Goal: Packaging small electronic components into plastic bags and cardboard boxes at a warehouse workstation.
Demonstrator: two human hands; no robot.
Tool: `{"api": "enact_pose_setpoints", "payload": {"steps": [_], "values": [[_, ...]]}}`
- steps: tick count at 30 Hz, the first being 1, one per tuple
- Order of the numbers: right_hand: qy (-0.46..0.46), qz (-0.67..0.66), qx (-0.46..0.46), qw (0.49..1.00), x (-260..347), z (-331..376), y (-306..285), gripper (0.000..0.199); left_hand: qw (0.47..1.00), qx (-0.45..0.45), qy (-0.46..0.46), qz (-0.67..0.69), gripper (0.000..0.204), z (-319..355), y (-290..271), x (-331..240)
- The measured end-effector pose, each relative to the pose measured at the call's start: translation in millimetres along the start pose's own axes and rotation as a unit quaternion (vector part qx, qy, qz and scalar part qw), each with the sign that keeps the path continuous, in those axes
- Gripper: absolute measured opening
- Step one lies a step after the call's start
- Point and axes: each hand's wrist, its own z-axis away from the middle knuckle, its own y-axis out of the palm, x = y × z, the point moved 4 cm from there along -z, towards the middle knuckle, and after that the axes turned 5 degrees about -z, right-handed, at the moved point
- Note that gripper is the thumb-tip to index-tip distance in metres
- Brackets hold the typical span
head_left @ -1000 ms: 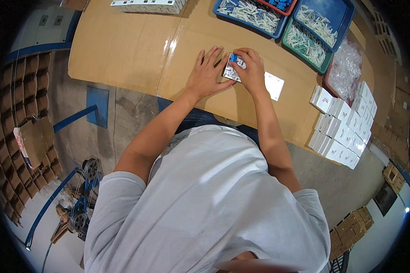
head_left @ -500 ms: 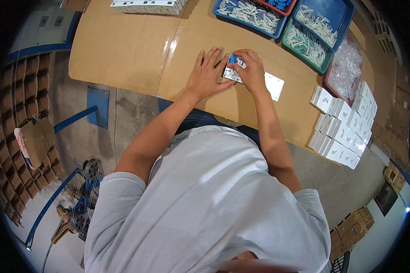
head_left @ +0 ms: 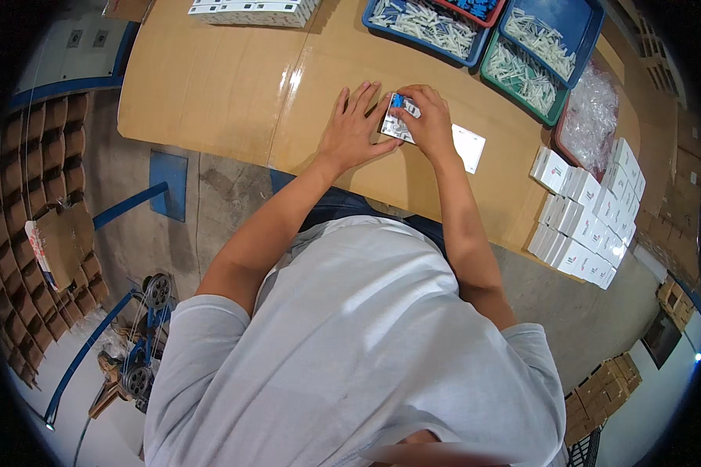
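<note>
A small open white box (head_left: 397,131) lies flat on the cardboard-covered table, with whitish and grey pieces inside whose kind I cannot make out. My left hand (head_left: 353,128) rests along its left side, fingers spread, thumb reaching to its near edge. Over the box's right part bends my right hand (head_left: 431,121); its thumb and forefinger close around a small blue piece (head_left: 397,101) at the far left corner. The right palm and fingers hide part of the contents. Just right of that hand lies a flat white panel (head_left: 469,148), perhaps the lid.
Far right stand blue trays (head_left: 475,59) and a green tray (head_left: 551,121) of slim white pieces, and a red tray (head_left: 487,22) of blue ones. Clear plastic wrappings (head_left: 592,117) fill another bin. Stacked white boxes (head_left: 580,222) line the right edge; a white carton (head_left: 253,14) stands far left.
</note>
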Motion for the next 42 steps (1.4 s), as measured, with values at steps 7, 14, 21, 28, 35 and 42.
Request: {"api": "enact_pose_setpoints", "payload": {"steps": [7,14,21,28,35,42], "values": [[0.008,-0.008,0.004,1.000,-4,0,0,0.034,1.000,0.000,0.002,0.001,0.087,0,1,0],[-0.004,-0.003,0.000,1.000,6,6,-5,0.041,1.000,0.009,0.001,-0.020,0.090,0,3,1],[-0.052,0.105,0.028,0.993,25,30,-7,0.046,1.000,0.015,-0.002,-0.014,0.089,0,2,2],[-0.021,0.132,0.055,0.989,26,38,1,0.050,1.000,0.015,0.003,-0.012,0.087,0,4,2],[-0.005,0.204,0.056,0.977,39,38,6,0.051,0.999,0.018,0.009,-0.027,0.087,0,5,2],[0.056,-0.003,-0.007,0.998,32,46,-26,0.047,1.000,0.013,-0.015,0.019,0.103,0,-2,-3]]}}
